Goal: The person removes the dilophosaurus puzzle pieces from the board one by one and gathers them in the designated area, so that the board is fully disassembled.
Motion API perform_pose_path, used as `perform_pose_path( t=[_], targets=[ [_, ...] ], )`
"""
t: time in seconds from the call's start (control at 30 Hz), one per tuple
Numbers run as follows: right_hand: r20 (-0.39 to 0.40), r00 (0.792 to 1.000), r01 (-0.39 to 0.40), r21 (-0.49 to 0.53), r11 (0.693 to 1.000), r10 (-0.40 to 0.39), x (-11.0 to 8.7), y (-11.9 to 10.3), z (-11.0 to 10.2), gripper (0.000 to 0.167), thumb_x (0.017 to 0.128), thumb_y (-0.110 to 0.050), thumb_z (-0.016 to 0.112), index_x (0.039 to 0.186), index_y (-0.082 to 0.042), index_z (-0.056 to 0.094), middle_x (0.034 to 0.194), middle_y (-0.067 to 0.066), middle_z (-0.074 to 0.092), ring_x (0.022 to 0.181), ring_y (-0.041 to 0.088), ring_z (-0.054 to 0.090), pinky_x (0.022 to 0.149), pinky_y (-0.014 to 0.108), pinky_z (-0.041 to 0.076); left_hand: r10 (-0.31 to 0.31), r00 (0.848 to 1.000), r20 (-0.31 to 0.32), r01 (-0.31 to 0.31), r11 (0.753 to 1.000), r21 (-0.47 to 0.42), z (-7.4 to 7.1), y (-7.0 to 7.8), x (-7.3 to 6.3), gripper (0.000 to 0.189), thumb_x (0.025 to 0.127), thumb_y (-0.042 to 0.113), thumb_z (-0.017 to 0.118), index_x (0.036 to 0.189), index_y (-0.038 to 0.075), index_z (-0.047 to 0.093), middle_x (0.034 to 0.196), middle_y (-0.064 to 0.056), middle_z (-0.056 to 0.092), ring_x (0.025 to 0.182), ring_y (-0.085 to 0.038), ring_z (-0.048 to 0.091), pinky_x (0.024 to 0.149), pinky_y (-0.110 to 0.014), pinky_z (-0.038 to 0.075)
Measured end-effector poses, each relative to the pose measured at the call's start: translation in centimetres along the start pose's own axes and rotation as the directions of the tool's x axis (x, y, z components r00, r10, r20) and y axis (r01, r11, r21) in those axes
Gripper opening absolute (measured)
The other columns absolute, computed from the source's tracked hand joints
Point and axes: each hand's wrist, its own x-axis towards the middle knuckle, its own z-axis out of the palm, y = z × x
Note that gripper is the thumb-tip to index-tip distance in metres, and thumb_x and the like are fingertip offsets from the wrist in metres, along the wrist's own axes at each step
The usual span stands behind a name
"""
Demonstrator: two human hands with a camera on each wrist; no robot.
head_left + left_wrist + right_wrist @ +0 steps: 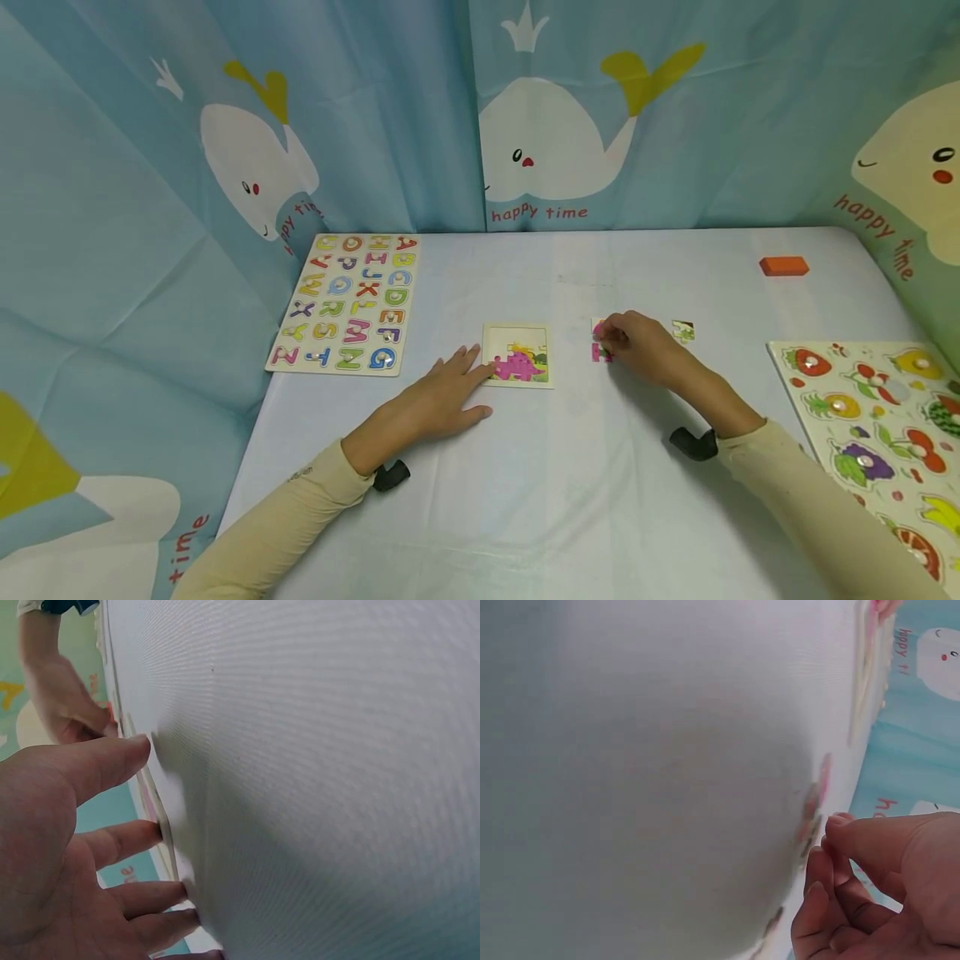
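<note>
Fingers [866,838] bunched on your right hand [641,346], fairly straight and spread on your left hand [442,396].
Left's gripping nothing, just touching the edge of the puzzle tray [496,340] between your hands, probably so it won't slide. Right fingertips meet over the loose pieces [597,354], likely because they're flat and tiny; can't tell if one's pinched.

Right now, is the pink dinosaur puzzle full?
Partly full: the puzzle tray holds pink dinosaur pieces, but its upper left is bare.
</note>
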Motion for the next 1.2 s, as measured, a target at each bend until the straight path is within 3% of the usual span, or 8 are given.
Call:
perform_pose_path(
  t=[0.27, 0.6, 0.93, 1.2],
  targets=[
    [-0.024, 0.999, 0.037, 0.084, 0.996, -0.035, 1.4, -2.0, 0.5, 0.020, 0.101, 0.004, 0.063, 0.120, 0.005, 0.066, 0.108, 0.020, 0.069, 0.094, 0.031, 0.065, 0.080, 0.043, 0.055, -0.009, 1.000, 0.008, 0.009, 1.000, 0.003, 0.0, 0.0, 0.0, 0.071, 0.105, 0.044, 0.064, 0.166, 0.019, 0.037, 0.176, -0.012, 0.017, 0.164, -0.031, 0.013, 0.131, -0.054, 0.018],
    [0.002, 0.994, 0.109, 0.156, 0.982, -0.110, 3.4, -5.1, 3.4, 0.023, 0.101, 0.001, 0.065, 0.124, 0.004, 0.066, 0.114, 0.019, 0.069, 0.103, 0.033, 0.066, 0.094, 0.049, 0.057, -0.005, 1.000, 0.007, 0.005, 1.000, 0.006, 0.0, 0.0, -0.1, 0.070, 0.106, 0.044, 0.063, 0.165, 0.017, 0.038, 0.176, -0.014, 0.018, 0.164, -0.033, 0.014, 0.130, -0.055, 0.019],
    [0.040, 0.988, 0.145, 0.110, 0.983, -0.150, 3.8, -6.7, 5.2, 0.024, 0.100, 0.001, 0.067, 0.124, 0.002, 0.066, 0.110, 0.018, 0.065, 0.097, 0.029, 0.064, 0.089, 0.043, 0.058, -0.006, 1.000, 0.015, 0.006, 1.000, 0.017, 0.0, -0.2, 0.1, 0.071, 0.105, 0.045, 0.063, 0.166, 0.018, 0.037, 0.177, -0.013, 0.016, 0.164, -0.033, 0.013, 0.130, -0.054, 0.019],
    [0.054, 0.983, 0.174, 0.044, 0.984, -0.177, 3.7, -6.6, 5.4, 0.030, 0.100, 0.004, 0.064, 0.131, 0.002, 0.064, 0.118, 0.020, 0.063, 0.103, 0.031, 0.065, 0.094, 0.045, 0.059, 0.002, 1.000, 0.007, -0.002, 1.000, 0.010, 0.0, -0.1, 0.1, 0.071, 0.105, 0.044, 0.064, 0.165, 0.017, 0.038, 0.176, -0.015, 0.017, 0.164, -0.034, 0.014, 0.130, -0.057, 0.019]
  ],
)
